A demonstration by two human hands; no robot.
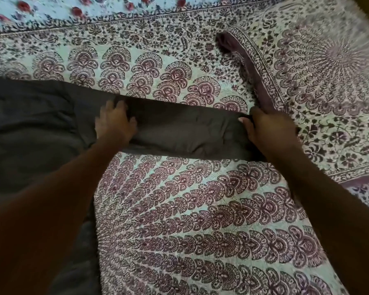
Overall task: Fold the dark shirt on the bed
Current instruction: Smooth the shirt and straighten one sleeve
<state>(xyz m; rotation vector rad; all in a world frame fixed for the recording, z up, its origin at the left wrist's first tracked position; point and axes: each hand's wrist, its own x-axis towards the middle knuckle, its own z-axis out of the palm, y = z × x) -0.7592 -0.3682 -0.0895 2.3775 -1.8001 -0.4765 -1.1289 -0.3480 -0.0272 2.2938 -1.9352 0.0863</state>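
Observation:
The dark grey shirt [30,128] lies spread over the left side of the bed, its body at the left and one sleeve [179,133] stretched out to the right. My left hand [114,122] rests flat with fingers spread on the sleeve near the shoulder. My right hand [266,130] pinches the sleeve's far end at the cuff, thumb on top. Both forearms reach in from the bottom of the view and hide part of the shirt's lower edge.
A patterned bedcover [200,220] in maroon and pale green lies under the shirt. A folded-over flap of a second patterned cloth [307,71] lies at the right, its maroon edge close to my right hand. A floral sheet [94,9] runs along the far side.

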